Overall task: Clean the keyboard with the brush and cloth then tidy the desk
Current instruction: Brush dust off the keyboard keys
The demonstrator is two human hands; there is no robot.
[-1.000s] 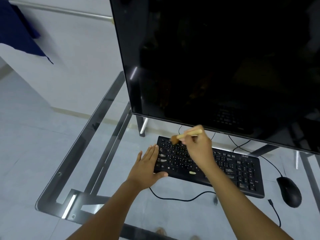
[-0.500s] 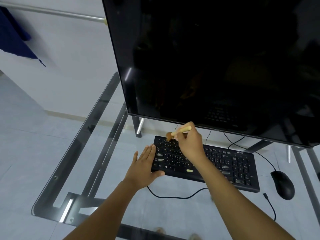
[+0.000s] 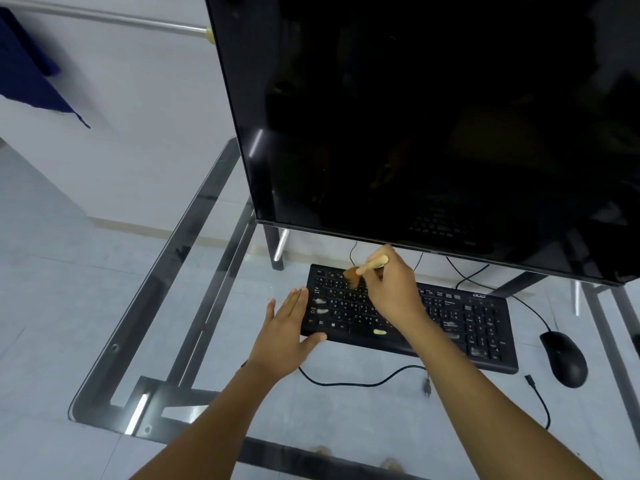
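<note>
Glass desk; right hand clasps brush; left hand flat (fingers straight).

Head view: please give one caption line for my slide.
Right hand brushes the black keyboard with a small brush while the open left hand steadies its end.

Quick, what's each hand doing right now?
Left hand: open, fingers straight, resting flat against the keyboard's left end.
Right hand: holding the brush, bristles on the keys.
</note>
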